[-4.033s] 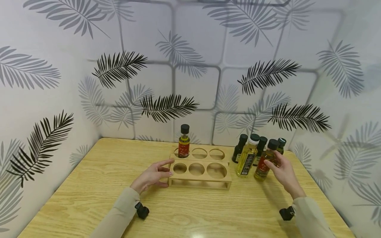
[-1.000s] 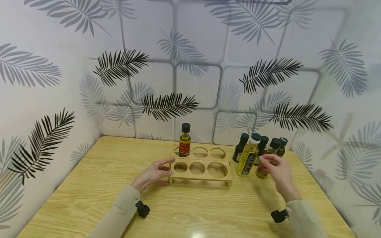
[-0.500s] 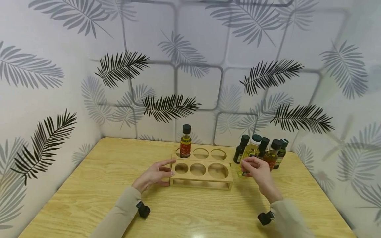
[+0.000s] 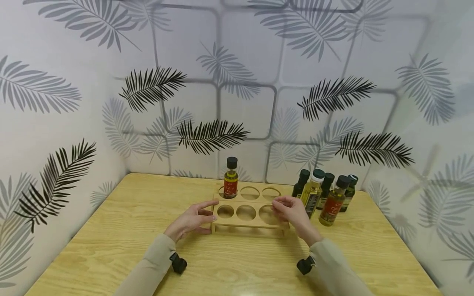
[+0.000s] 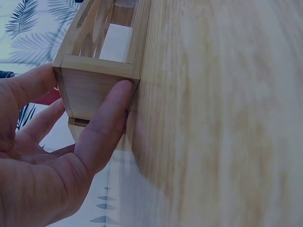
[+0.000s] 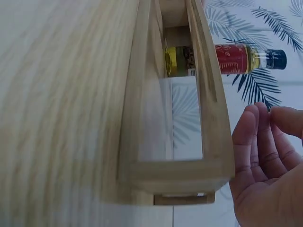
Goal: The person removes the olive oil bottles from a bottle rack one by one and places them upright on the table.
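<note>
A two-tier wooden bottle rack (image 4: 246, 224) stands mid-table, with round holes in both tiers. A red-labelled oil bottle (image 4: 231, 183) with a black cap stands upright in its back-left hole. My left hand (image 4: 192, 220) holds the rack's left end, its fingers spread along the edge and end panel. My right hand (image 4: 294, 211) hovers over the front-right hole. In the right wrist view, its thumb tip meets the curled fingertips beside the rack (image 6: 177, 172), and no held thing shows. Another red-labelled bottle (image 4: 331, 207) stands right of this hand.
Beside the rack's right end, a tall yellow oil bottle (image 4: 312, 193) stands partly behind the right hand. Dark bottles (image 4: 300, 185) (image 4: 326, 187) stand around it, and a green-capped one (image 4: 349, 193) is at the far right. A patterned wall (image 4: 244, 111) rises behind the wooden table (image 4: 148, 197).
My right hand leaves the red-labelled bottle at the right, which stays there, and moves left past the yellow bottle to above the rack's right end. The left hand stays at the rack.
</note>
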The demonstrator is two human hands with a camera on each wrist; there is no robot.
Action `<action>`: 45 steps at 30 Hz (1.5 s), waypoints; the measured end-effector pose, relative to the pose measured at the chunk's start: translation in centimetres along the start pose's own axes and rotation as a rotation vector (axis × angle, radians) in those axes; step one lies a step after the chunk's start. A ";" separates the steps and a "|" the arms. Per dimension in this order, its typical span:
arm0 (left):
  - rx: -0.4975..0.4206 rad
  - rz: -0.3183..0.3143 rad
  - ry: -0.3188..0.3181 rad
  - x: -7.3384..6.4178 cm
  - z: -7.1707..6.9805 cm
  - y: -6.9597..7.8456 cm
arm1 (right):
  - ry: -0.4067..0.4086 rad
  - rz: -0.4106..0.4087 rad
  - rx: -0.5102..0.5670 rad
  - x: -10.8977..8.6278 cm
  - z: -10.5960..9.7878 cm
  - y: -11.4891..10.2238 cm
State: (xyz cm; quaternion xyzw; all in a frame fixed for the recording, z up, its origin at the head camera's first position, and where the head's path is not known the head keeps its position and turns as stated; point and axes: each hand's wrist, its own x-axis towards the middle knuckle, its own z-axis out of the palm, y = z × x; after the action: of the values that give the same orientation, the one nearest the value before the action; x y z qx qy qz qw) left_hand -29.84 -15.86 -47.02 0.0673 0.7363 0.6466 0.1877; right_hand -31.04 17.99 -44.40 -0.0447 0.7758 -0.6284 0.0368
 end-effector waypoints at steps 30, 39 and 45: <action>-0.013 0.002 0.006 0.1 0.0 -0.1 | -0.117 0.061 0.039 5.3 6.8 -2.8; -0.006 -0.013 0.015 0.2 -0.2 -0.2 | -0.105 0.039 0.036 6.5 8.8 -3.5; -0.007 -0.012 0.010 0.3 -0.1 -0.3 | -0.094 -0.049 0.051 7.3 10.1 -3.5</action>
State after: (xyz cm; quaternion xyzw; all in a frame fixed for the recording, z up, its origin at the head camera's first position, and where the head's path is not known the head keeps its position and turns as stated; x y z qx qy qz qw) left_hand -30.16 -15.92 -47.35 0.0588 0.7353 0.6484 0.1883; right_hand -37.11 6.59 -43.08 -0.0922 0.7555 -0.6460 0.0590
